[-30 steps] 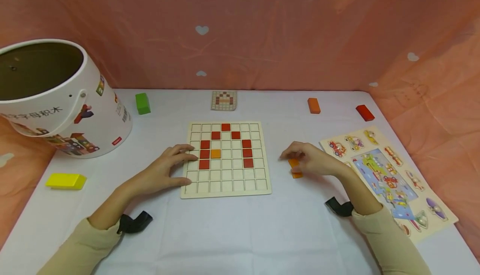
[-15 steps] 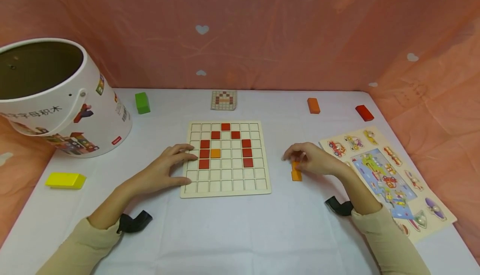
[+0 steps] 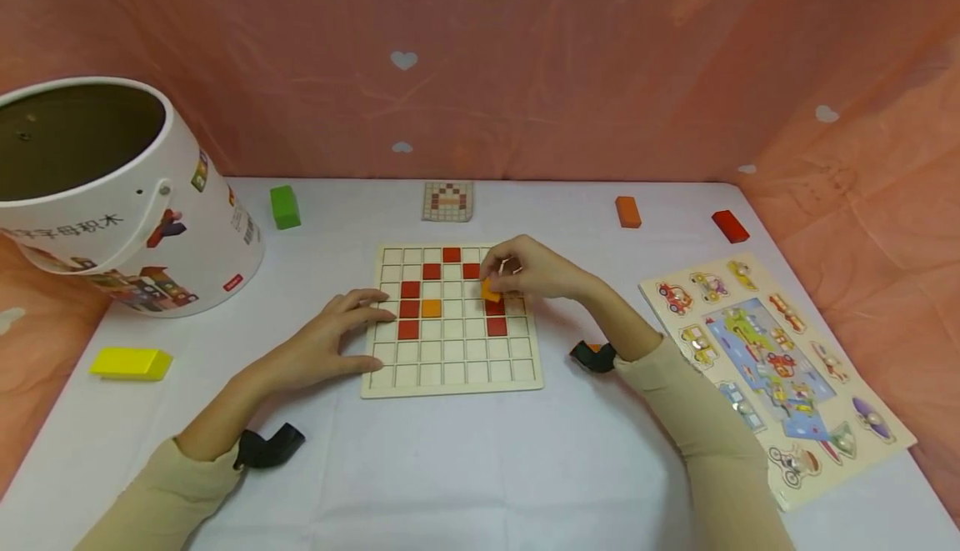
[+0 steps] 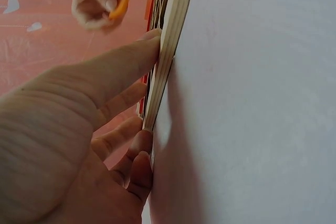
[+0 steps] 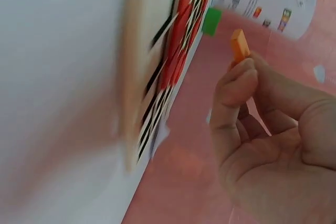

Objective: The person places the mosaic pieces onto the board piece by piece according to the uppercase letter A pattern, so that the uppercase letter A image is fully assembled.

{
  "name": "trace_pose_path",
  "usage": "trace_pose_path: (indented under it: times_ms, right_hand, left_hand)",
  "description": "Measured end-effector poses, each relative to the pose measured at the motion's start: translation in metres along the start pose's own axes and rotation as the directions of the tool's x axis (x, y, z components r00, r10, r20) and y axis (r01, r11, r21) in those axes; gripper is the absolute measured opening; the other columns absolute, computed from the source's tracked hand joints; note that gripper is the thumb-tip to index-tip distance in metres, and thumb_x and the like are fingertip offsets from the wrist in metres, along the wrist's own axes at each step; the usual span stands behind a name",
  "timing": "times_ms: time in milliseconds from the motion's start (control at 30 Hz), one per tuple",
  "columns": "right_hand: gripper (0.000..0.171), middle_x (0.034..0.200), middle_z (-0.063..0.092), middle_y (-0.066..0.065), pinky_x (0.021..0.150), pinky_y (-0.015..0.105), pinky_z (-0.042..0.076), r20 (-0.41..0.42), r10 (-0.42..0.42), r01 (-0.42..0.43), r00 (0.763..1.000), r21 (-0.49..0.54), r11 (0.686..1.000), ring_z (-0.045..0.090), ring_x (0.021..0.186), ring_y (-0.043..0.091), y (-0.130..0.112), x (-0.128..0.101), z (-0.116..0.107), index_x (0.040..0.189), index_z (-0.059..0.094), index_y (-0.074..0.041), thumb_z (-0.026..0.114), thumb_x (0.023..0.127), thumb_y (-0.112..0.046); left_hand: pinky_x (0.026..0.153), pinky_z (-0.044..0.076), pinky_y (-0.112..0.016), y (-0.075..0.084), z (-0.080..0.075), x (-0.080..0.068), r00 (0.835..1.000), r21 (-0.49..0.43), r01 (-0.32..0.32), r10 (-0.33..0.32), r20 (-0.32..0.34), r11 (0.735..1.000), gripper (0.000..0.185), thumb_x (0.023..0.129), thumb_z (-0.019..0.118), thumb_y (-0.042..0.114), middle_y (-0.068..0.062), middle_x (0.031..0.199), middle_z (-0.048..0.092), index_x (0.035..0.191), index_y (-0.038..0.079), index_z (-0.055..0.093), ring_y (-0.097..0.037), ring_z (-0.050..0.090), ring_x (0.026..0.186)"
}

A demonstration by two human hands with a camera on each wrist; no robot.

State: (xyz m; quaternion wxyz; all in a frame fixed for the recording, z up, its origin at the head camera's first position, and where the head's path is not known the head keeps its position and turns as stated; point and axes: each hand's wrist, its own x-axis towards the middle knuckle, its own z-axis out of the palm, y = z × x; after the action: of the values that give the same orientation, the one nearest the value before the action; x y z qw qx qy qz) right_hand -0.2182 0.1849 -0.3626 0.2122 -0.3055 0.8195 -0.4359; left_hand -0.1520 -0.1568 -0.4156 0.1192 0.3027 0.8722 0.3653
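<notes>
A square wooden grid board (image 3: 454, 376) lies on the white cloth, with several red tiles (image 3: 408, 329) and one orange tile (image 3: 431, 308) set in its cells. My left hand (image 3: 322, 334) rests at the board's left edge, thumb and fingertips touching it. Between thumb and fingers my right hand (image 3: 536, 267) pinches another orange tile (image 3: 491, 291) above the right part of the board, held tilted; the right wrist view also shows this pinched tile (image 5: 240, 45) raised off the board. Some red tiles at the upper right are hidden behind the right hand.
A pattern card (image 3: 447, 202) lies behind the board. At left stand a white bucket (image 3: 202, 234), a green block (image 3: 285, 207) and a yellow block (image 3: 131, 363). Orange (image 3: 627, 212) and red blocks (image 3: 730, 226) lie back right, near a picture puzzle (image 3: 750, 418).
My right hand has lifted an orange tile from the cloth right of the board and carried it left, over the board. The left hand has stayed in place.
</notes>
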Motion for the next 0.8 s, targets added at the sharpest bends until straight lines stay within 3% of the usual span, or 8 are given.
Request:
trace_pose_path:
  times_ms: [100,300,600,800]
  right_hand:
    - [0.011,0.092,0.067,0.011,0.07,0.027,0.049,0.051,-0.038,0.039,0.998,-0.012,0.999,0.055,0.079,0.02,-0.008,0.019,0.008,0.101,0.069,0.007,0.064,0.091,0.008]
    - [0.015,0.09,0.065,0.014,0.066,0.029,0.053,0.135,-0.07,0.075,0.988,-0.034,0.997,0.057,0.071,0.022,-0.014,0.04,0.022,0.103,0.069,0.009,0.062,0.091,0.012]
    - [0.016,0.085,0.064,0.011,0.065,0.022,0.046,0.151,-0.052,0.07,0.987,-0.117,0.991,0.052,0.072,0.015,-0.012,0.043,0.03,0.1,0.072,0.005,0.063,0.089,0.012]
    - [0.017,0.096,0.071,0.012,0.071,0.022,0.048,0.164,-0.049,0.075,0.985,-0.153,0.985,0.055,0.077,0.016,-0.013,0.042,0.031,0.103,0.075,0.005,0.064,0.09,0.01]
  left_hand:
    - [0.108,0.029,-0.062,0.0,-0.001,0.0,1.0,-0.001,0.0,0.0,0.001,1.0,0.055,0.084,0.082,0.03,-0.011,0.151,0.039,0.132,0.011,0.062,-0.037,0.03,0.139]
    - [0.108,0.028,-0.063,0.0,-0.001,0.0,1.0,0.007,0.004,-0.004,0.005,1.0,0.055,0.084,0.082,0.031,-0.012,0.151,0.039,0.132,0.011,0.061,-0.037,0.03,0.139]
    - [0.11,0.027,-0.062,0.0,-0.001,0.0,1.0,0.007,0.015,-0.015,0.008,1.0,0.058,0.082,0.083,0.027,-0.01,0.151,0.038,0.133,0.011,0.061,-0.036,0.029,0.14]
    - [0.109,0.027,-0.063,0.001,0.0,0.001,1.0,0.012,0.011,-0.011,0.006,1.0,0.057,0.083,0.082,0.029,-0.011,0.151,0.039,0.133,0.011,0.061,-0.037,0.029,0.14]
